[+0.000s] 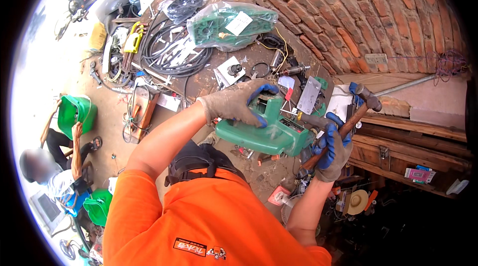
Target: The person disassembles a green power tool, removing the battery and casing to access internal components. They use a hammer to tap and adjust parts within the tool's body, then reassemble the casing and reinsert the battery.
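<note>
My left hand (235,100), in a grey-brown work glove with blue fingertips, grips a green power-tool housing (254,135) with a dark label. It holds the housing in front of my orange shirt. My right hand (332,155), gloved alike, is closed round the wooden handle of a hammer (352,119), whose metal head points up and away to the right. A screwdriver (312,119) also sits at the fingers of that hand, its thin shaft directed left at the housing. Whether its tip touches the housing, I cannot tell.
Ahead, a cluttered bench holds a bagged green housing (231,24), coiled black cable (174,62) and a metal plate (309,95). Behind it rises a brick wall (318,12). A wooden cabinet (413,154) stands right. At left sits another person holding a green bucket (84,114).
</note>
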Demonstrator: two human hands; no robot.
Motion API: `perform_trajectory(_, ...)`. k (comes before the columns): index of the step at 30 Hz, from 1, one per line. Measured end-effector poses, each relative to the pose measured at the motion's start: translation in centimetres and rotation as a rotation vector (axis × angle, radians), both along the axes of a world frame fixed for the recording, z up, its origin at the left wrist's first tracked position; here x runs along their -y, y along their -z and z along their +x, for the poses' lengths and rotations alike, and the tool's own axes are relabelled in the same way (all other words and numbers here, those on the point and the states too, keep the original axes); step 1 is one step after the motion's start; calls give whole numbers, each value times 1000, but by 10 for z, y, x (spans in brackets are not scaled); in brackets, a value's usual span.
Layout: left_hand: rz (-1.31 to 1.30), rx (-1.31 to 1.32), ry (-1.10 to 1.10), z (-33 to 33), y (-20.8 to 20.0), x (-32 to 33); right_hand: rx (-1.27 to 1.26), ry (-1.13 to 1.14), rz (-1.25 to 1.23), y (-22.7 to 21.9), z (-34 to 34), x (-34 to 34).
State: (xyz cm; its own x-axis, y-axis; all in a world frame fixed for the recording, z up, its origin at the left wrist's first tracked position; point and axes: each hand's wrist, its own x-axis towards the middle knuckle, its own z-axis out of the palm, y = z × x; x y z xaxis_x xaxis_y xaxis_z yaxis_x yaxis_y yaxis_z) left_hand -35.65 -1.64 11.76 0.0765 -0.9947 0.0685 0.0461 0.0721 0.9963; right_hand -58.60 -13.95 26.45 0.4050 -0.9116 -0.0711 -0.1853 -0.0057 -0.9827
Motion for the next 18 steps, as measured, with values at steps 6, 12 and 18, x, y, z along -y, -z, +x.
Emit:
perform_trajectory(6, -1, 92, -17, 3, -2, 1, 1, -7, 23, -1, 0, 2)
perform_trajectory(12, -51, 111, -10, 4, -3, 0, -10, -37, 15, -1, 1, 2)
perform_trajectory(18, -83, 134, -34, 5, 4, 1, -17, -6, -20, -1, 5, 1)
